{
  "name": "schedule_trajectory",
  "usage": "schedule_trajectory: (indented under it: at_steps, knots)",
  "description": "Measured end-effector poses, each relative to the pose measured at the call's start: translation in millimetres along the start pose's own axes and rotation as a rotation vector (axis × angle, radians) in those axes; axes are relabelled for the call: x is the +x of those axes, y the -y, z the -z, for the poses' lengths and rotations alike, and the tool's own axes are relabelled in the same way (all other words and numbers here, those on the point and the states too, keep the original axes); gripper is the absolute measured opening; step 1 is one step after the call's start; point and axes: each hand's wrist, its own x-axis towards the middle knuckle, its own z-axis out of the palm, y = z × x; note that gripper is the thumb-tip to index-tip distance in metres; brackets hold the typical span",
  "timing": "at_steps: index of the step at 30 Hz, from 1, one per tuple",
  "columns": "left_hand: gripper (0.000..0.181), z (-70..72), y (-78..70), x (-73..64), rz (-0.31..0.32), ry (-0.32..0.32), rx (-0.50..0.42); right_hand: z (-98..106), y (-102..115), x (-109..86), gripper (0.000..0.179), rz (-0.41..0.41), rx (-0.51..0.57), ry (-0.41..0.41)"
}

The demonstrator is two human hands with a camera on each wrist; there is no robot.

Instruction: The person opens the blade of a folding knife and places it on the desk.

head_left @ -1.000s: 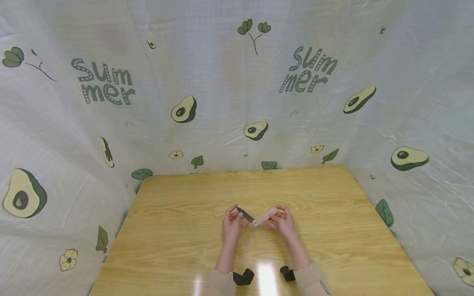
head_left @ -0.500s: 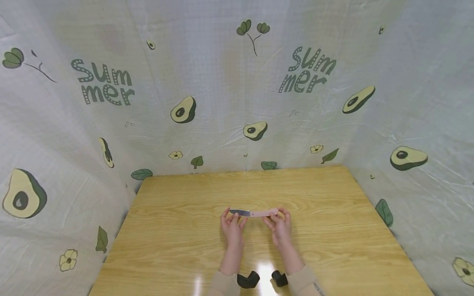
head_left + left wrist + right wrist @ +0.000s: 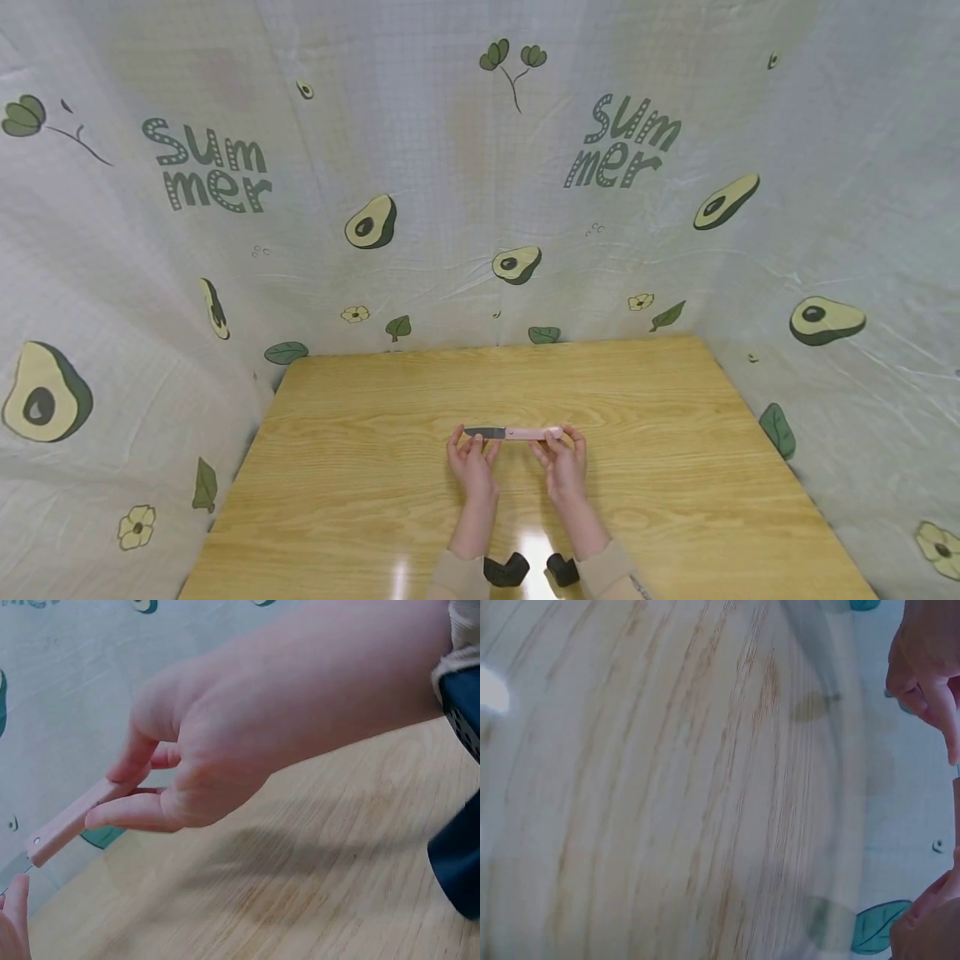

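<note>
Held level between both hands is a folding knife (image 3: 522,434), its pink handle and grey blade in one straight line above the table. My left hand (image 3: 476,475) pinches the blade (image 3: 483,433) near its tip, thumb on the near side. At the other end, my right hand (image 3: 565,475) pinches the handle between thumb and fingers. The left wrist view gives the right hand (image 3: 217,757) large, gripping the handle (image 3: 71,825), with the pivot rivet showing; part of the left hand (image 3: 15,922) enters at lower left. The right wrist view catches only a sliver of the handle (image 3: 957,817).
A light wooden table (image 3: 360,500) lies below the hands. Cloth printed with avocados and leaves (image 3: 442,283) hangs around its back and sides. Black wrist-worn devices (image 3: 507,570) sit by both sleeves, and a light glare falls on the near tabletop.
The knife was bent in a V at its pivot; blade and handle have swung up into a straight line by half a second ago. Since then the hands have barely shifted.
</note>
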Motion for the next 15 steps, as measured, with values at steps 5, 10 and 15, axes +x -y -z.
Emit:
schedule_trajectory:
  at_steps: [5,10,15]
  knots:
    - [0.051,3.9,1.1,0.1,-0.010,0.018,-0.007,3,0,4.7,0.032,0.052,-0.109,0.020]
    - [0.049,7.9,3.2,5.3,-0.053,0.016,0.026,7,4,11.0,0.039,0.112,-0.260,0.036]
    - [0.045,11.9,2.8,11.1,-0.124,0.042,0.043,8,9,14.1,0.038,0.186,-0.407,0.055]
